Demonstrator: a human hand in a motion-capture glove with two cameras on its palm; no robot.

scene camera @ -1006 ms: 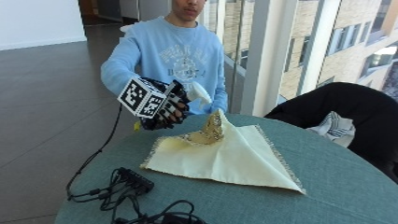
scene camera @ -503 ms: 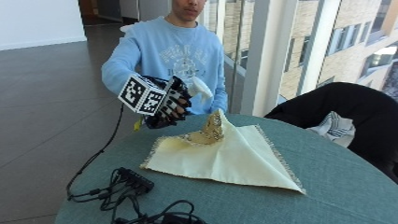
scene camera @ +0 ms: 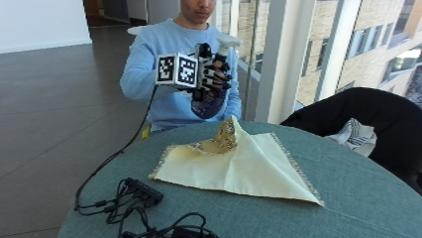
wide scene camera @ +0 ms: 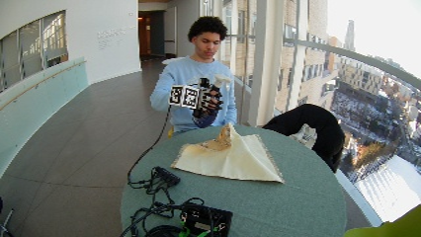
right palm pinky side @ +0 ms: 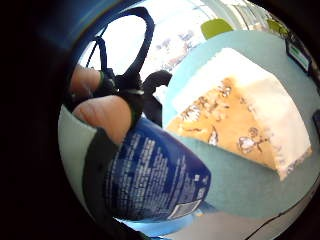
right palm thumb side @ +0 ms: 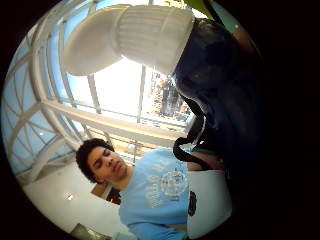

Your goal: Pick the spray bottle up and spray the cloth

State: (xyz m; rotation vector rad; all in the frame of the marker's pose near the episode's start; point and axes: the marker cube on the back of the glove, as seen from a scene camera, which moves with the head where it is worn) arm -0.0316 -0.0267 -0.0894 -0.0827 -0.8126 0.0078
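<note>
In the outside view the gloved right hand (scene camera: 210, 78) grips a dark blue spray bottle (scene camera: 212, 105) in the air, above the table's far edge and behind the cloth. The bottle's white spray head (scene camera: 228, 41) sticks up over the fingers. The cream cloth (scene camera: 240, 166) lies spread on the round teal table (scene camera: 356, 198), with one patterned corner pulled up into a peak (scene camera: 226, 135). The little finger side palm view shows the bottle's blue label (right palm pinky side: 155, 180) close to the palm and the cloth (right palm pinky side: 240, 115) below. The thumb side view shows the spray head (right palm thumb side: 130, 37).
Black cables and a small black box (scene camera: 141, 193) lie on the near left of the table. A chair draped with a black jacket (scene camera: 356, 114) stands at the right. White window pillars (scene camera: 280, 59) rise behind the person.
The gloved hand has lifted the spray bottle higher and a little to the right, closer above the cloth's raised corner. The cloth has not moved.
</note>
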